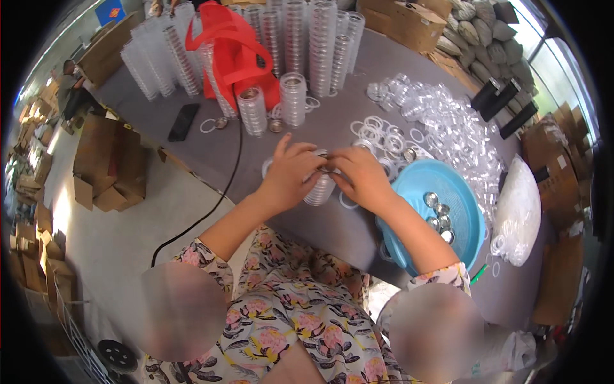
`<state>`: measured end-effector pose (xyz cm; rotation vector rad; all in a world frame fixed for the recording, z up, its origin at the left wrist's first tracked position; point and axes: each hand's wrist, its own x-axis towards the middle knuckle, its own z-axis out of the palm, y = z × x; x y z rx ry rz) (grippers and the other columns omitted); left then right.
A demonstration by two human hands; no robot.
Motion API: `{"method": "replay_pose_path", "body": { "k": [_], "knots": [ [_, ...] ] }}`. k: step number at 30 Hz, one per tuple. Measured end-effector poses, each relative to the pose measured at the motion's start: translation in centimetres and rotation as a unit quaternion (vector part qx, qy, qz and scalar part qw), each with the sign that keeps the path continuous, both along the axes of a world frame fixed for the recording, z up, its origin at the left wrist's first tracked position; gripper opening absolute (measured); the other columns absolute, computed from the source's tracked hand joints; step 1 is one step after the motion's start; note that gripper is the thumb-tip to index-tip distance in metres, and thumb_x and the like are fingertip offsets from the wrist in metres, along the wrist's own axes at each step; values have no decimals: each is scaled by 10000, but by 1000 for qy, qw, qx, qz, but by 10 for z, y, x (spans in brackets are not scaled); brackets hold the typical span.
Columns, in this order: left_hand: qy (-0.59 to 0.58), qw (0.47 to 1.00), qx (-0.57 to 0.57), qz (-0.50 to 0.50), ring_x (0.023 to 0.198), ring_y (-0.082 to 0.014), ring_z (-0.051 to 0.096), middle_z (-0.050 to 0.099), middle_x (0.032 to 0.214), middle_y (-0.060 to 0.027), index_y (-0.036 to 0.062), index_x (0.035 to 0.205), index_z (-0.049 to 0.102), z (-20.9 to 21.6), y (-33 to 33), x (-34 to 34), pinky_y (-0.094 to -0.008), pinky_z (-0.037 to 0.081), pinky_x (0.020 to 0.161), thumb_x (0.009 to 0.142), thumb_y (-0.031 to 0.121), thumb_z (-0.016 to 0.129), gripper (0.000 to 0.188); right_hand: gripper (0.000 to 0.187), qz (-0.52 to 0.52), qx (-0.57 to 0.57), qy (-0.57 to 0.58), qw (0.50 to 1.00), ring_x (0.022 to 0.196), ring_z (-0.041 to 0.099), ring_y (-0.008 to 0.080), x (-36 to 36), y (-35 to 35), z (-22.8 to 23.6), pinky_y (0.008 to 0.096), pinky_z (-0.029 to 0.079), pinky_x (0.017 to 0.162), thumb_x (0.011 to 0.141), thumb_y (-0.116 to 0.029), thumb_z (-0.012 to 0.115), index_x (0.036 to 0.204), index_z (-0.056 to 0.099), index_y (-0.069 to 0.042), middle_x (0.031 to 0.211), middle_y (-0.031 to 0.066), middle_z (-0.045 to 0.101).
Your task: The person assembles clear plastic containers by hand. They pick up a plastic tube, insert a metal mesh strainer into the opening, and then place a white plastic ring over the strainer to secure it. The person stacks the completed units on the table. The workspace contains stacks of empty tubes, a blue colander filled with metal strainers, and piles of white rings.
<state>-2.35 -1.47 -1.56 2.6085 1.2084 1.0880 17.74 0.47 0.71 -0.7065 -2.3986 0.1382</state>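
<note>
Both hands meet at the top of a clear stack point(317, 194) near the worktop's point(384, 57) near edge: the left hand point(290, 176) and right hand point(363, 173) grasp it from opposite sides, probably to steady it; their fingertips hide the exact contact. Toward the right edge sits a blue basin point(409, 184) with round metal pieces point(431, 199), seemingly placed for the right hand's easy reach. Beyond it lies a clear heap point(451, 118). Tall columns point(295, 38) stand along the far edge, likely nested to save room, beside a red bag point(230, 48). A blue sign point(110, 11) bears markings too small to read; no brand is legible.
</note>
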Motion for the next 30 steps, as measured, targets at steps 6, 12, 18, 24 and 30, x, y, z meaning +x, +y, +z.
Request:
{"method": "replay_pose_path", "body": {
  "k": [6,12,18,24,30],
  "knots": [
    [73,996,-34,-31,1163,-252,488,620,986,-24,124,970,615,11,-3,-3,-632,154,1052,784,152,652,192,572,-115,-292,95,945,1100,526,260,14,-3,-21,345,439,850,756,-27,622,1283,400,-43,1247,149,498],
    [124,990,-57,-36,1244,-258,429,621,1003,-6,120,965,635,6,-2,1,-623,61,1082,805,147,646,163,917,-5,-492,124,862,1166,508,303,3,10,-56,359,419,956,600,-161,788,1349,287,8,1265,204,492],
    [115,988,-91,-51,1251,-253,424,622,1017,5,127,945,641,5,5,-2,-619,29,1081,805,127,642,140,900,-22,-466,152,871,1107,548,302,-11,26,-88,372,439,926,539,-213,840,1276,371,2,1182,190,550],
    [-454,855,-251,8,1085,-239,524,630,978,-51,73,992,662,-13,7,-29,-402,351,985,825,158,637,189,851,-102,-431,38,896,1094,555,317,-10,21,-70,376,440,921,548,-270,842,1228,415,11,1126,196,585],
    [-16,990,-67,125,982,-254,543,606,979,-66,51,978,642,-60,7,-71,-464,333,990,823,153,617,187,973,-137,-404,24,904,1091,552,333,-6,16,-57,388,439,924,575,-288,846,1336,328,26,1235,245,510]
  ]
}}
